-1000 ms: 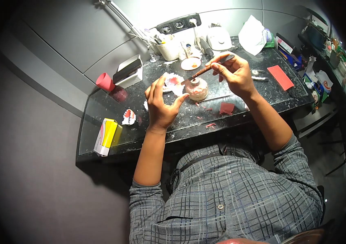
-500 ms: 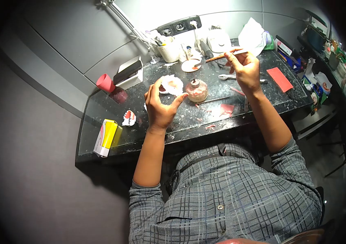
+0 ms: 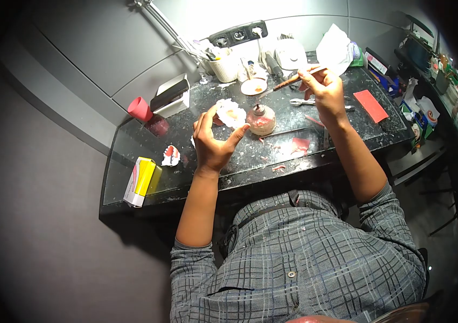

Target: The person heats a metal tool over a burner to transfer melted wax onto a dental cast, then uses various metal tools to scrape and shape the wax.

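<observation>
My left hand (image 3: 214, 141) is curled around a white plaster dental cast (image 3: 232, 114) with a pinkish inner area, thumb at its right side. Between the thumb and fingers of my right hand (image 3: 323, 89) is a wax knife (image 3: 289, 82) with a brown handle. Its metal blade slants down to the left, just above the top of a glass spirit burner (image 3: 261, 121). I cannot make out a flame. Behind the blade lies a small round dish (image 3: 253, 86) with a bit of red wax in it.
A second cast with red wax (image 3: 170, 156) sits left, near a yellow-and-white box (image 3: 140, 182). A red wax sheet (image 3: 370, 106) lies right, with wax scraps (image 3: 300, 145) nearer the table edge. A red cup (image 3: 140, 109) and a tool holder (image 3: 223, 69) stand farther back.
The wax knife's blade has moved from over the small dish down to the burner's top. My left hand and the cast have barely shifted.
</observation>
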Action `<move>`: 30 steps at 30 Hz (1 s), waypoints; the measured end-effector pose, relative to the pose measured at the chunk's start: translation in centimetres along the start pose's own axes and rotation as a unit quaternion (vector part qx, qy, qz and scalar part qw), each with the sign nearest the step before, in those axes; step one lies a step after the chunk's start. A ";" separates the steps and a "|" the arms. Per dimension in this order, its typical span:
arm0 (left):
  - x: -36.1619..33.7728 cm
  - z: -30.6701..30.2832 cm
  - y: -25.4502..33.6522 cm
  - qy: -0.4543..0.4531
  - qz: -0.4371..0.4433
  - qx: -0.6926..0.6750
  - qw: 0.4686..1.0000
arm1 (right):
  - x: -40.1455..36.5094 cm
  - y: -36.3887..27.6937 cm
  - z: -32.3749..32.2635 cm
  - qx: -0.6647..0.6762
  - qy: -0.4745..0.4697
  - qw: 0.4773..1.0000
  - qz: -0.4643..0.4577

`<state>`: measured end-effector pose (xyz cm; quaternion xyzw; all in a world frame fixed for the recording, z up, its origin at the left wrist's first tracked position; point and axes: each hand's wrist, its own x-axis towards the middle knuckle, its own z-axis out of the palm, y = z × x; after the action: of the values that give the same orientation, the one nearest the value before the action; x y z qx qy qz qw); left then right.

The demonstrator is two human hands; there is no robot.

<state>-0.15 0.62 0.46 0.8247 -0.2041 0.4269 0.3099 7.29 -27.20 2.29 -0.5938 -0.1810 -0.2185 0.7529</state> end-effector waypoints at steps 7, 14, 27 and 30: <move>0.1 0.0 0.4 -0.018 0.027 -0.006 0.999 | -0.4 0.1 0.3 0.080 -0.097 0.991 0.040; -0.1 0.0 0.5 -0.026 0.042 -0.009 0.999 | -1.2 -0.4 1.5 0.080 -0.156 0.984 0.040; 0.0 0.1 0.5 -0.022 0.048 0.020 0.998 | -1.1 -0.7 1.2 0.056 -0.131 0.989 0.035; 0.0 0.1 0.5 -0.018 0.046 0.020 0.999 | -0.6 -0.7 0.8 0.061 -0.087 0.994 0.026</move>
<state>-0.34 0.17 0.60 0.8277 -0.2389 0.4300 0.2700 6.40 -26.54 2.78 -0.5681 -0.2437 -0.1350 0.7743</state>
